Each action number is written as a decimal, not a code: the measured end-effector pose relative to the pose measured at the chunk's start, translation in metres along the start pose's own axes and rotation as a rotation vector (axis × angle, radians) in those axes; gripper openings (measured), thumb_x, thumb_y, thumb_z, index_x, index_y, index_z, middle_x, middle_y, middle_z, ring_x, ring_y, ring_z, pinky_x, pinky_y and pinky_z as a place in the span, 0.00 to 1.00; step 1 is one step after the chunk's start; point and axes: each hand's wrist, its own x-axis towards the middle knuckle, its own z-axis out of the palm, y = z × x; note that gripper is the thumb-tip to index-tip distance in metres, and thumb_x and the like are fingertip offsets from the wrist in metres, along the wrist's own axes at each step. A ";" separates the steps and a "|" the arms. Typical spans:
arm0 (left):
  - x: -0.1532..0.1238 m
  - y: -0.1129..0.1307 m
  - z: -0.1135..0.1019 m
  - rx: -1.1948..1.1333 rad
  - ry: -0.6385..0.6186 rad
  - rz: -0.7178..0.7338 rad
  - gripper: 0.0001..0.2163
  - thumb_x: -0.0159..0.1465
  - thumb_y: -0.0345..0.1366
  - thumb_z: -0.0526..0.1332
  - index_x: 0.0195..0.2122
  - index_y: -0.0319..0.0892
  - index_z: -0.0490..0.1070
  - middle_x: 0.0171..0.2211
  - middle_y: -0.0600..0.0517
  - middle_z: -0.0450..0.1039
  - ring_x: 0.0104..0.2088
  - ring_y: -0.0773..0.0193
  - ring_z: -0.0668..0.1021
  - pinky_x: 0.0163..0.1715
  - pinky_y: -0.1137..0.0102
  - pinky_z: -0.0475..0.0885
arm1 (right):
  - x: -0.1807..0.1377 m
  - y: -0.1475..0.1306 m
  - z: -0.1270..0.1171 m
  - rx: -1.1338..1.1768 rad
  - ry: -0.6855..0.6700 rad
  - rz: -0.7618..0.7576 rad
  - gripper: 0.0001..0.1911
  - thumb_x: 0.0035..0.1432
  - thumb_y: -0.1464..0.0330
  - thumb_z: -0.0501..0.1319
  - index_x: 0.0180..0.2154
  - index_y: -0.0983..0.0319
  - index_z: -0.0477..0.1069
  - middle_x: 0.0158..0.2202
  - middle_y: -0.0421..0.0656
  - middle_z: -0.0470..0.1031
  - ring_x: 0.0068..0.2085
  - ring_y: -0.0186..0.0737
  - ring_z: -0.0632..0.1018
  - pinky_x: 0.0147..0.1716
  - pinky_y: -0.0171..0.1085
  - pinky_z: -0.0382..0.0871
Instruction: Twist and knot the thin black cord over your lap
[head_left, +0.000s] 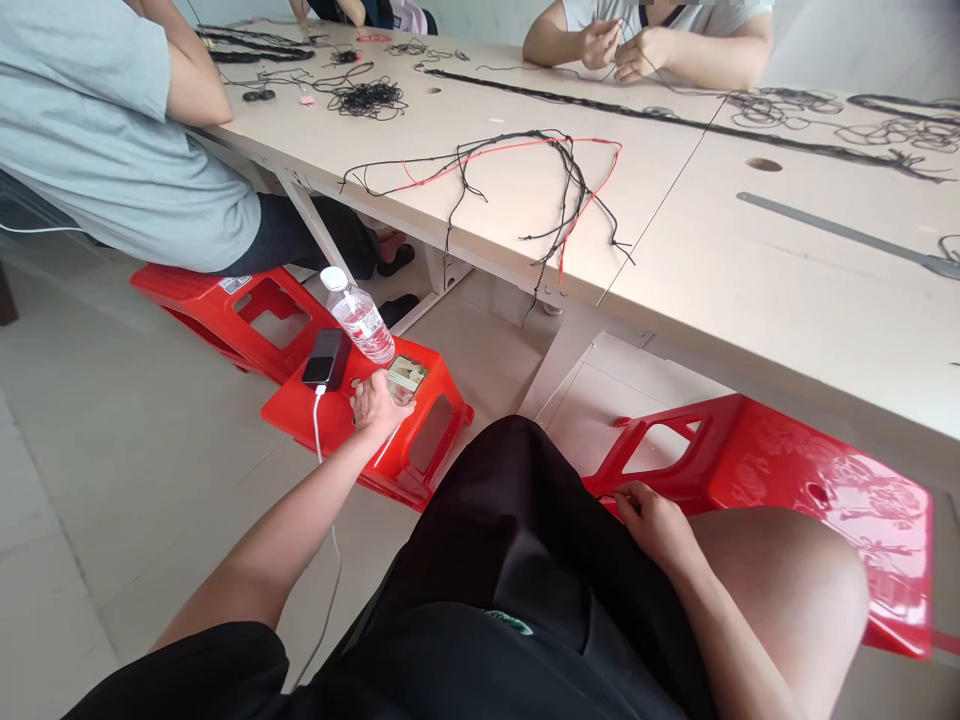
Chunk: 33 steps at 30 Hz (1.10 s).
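Note:
My left hand rests on a red plastic stool, its fingertips at the edge of a smartphone lying with its lit screen up. Just left of that lies a black phone with a white charging cable plugged in. A plastic water bottle lies tilted on the stool, its white cap raised. My right hand lies on my bare thigh, with its fingers reaching a second red plastic stool. Neither hand appears to grip anything.
A long pale table stands ahead, holding a black-and-red wire bundle and several tangled black wires. A seated person works at the left, and another person's hands handle wire across the table. A tiled floor lies below.

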 end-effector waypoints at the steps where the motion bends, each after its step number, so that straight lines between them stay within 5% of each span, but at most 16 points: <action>1: 0.000 0.000 0.000 0.003 -0.002 -0.002 0.35 0.46 0.47 0.65 0.52 0.43 0.53 0.49 0.40 0.66 0.54 0.45 0.64 0.48 0.57 0.61 | 0.000 0.000 0.000 -0.002 -0.004 0.005 0.10 0.56 0.63 0.50 0.30 0.59 0.66 0.28 0.41 0.76 0.31 0.41 0.76 0.29 0.34 0.62; 17: 0.009 0.004 -0.011 -0.004 -0.204 -0.023 0.34 0.51 0.47 0.61 0.57 0.44 0.51 0.50 0.41 0.67 0.54 0.46 0.66 0.48 0.56 0.63 | 0.000 -0.001 0.000 0.006 -0.004 0.015 0.09 0.56 0.64 0.50 0.30 0.59 0.66 0.28 0.41 0.76 0.32 0.42 0.76 0.30 0.33 0.61; 22: 0.013 0.015 -0.005 0.062 -0.240 0.044 0.35 0.51 0.48 0.61 0.60 0.45 0.55 0.63 0.39 0.49 0.64 0.40 0.46 0.57 0.46 0.45 | 0.001 -0.001 -0.001 0.004 -0.012 0.011 0.09 0.57 0.65 0.50 0.31 0.59 0.66 0.29 0.42 0.77 0.32 0.41 0.77 0.30 0.33 0.62; 24: 0.005 0.025 0.000 0.104 -0.233 0.133 0.34 0.52 0.48 0.61 0.60 0.46 0.56 0.66 0.41 0.42 0.64 0.40 0.40 0.58 0.45 0.38 | 0.001 -0.002 -0.001 0.005 -0.015 0.005 0.09 0.57 0.65 0.50 0.31 0.60 0.67 0.30 0.42 0.77 0.33 0.42 0.77 0.30 0.33 0.62; 27: -0.022 0.044 0.006 0.101 -0.200 0.450 0.28 0.55 0.41 0.61 0.58 0.49 0.61 0.66 0.45 0.43 0.65 0.44 0.40 0.59 0.46 0.40 | 0.001 -0.007 -0.002 0.013 -0.014 -0.002 0.10 0.58 0.65 0.50 0.33 0.61 0.68 0.30 0.43 0.77 0.33 0.42 0.77 0.31 0.33 0.62; 30: -0.054 0.064 0.009 -0.077 -0.144 0.794 0.18 0.56 0.36 0.59 0.49 0.49 0.71 0.62 0.45 0.55 0.63 0.47 0.53 0.57 0.50 0.54 | 0.000 -0.018 -0.004 0.033 -0.031 -0.029 0.12 0.59 0.68 0.49 0.35 0.62 0.70 0.32 0.45 0.77 0.35 0.41 0.78 0.33 0.33 0.63; 33: -0.074 0.088 0.003 -0.310 0.000 1.029 0.03 0.55 0.33 0.60 0.29 0.46 0.74 0.44 0.45 0.72 0.52 0.50 0.69 0.48 0.54 0.67 | 0.002 -0.030 -0.006 0.047 -0.016 -0.045 0.11 0.58 0.72 0.50 0.33 0.63 0.71 0.32 0.46 0.78 0.35 0.39 0.78 0.34 0.31 0.63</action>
